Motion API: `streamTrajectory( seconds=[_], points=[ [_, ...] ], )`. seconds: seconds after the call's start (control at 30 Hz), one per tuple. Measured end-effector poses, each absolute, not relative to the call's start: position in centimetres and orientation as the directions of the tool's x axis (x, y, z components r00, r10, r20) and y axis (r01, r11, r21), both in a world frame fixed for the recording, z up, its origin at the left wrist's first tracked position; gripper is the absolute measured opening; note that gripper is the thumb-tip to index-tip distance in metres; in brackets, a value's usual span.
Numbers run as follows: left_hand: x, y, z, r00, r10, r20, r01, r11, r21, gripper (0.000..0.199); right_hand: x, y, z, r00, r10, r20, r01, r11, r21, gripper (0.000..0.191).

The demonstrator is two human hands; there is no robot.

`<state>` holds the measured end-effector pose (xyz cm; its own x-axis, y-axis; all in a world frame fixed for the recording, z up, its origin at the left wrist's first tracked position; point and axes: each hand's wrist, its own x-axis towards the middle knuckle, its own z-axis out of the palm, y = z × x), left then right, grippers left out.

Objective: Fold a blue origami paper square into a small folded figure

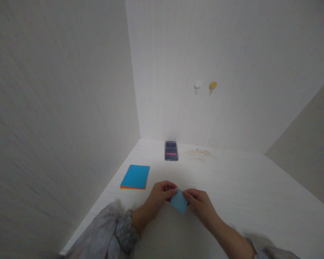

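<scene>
A small piece of folded light-blue paper (179, 202) is held up between my two hands, above the white tabletop. My left hand (162, 194), with a ring on one finger, pinches its upper left edge between thumb and fingers. On the other side, my right hand (199, 202) grips the upper right edge the same way. The fingertips behind the paper are partly hidden. To the left of my left hand lies a stack of square coloured paper (136, 176), blue on top with orange showing beneath.
A dark, blurred-out rectangular object (171, 151) with a pink stripe lies at the back by the wall. Beside it the tabletop (232, 180) has a brownish mark. A white hook (197, 85) and a yellow hook (213, 86) are on the back wall. Walls enclose both sides.
</scene>
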<state>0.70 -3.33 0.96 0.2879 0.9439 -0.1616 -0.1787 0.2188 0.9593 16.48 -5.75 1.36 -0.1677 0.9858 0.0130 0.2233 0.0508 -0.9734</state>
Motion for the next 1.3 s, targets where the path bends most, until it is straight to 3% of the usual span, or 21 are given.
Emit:
streamTrajectory(
  seconds=[0.2,0.57,0.83,1.3],
  points=[
    [0.83,-3.47,1.29,0.297,0.937,-0.184,-0.105,0.223,0.969,0.025,16.25,-5.81,1.52,-0.159,0.987,0.030,0.271,0.073,-0.960,0.030],
    [1.06,-3.48,1.19,0.202,0.976,-0.087,-0.048,0.098,0.994,0.020,15.81,-5.66,1.03,-0.213,0.965,-0.153,0.158,-0.121,-0.980,0.020],
    [0.71,-3.34,1.22,0.269,0.946,-0.179,-0.090,0.210,0.974,0.028,16.22,-5.46,1.09,-0.228,0.960,-0.161,0.086,-0.145,-0.986,0.017],
    [0.62,-3.15,0.92,0.130,0.962,-0.239,-0.192,0.261,0.946,0.036,16.15,-5.12,1.30,-0.257,0.938,-0.232,-0.006,-0.241,-0.970,0.026]
  ],
)
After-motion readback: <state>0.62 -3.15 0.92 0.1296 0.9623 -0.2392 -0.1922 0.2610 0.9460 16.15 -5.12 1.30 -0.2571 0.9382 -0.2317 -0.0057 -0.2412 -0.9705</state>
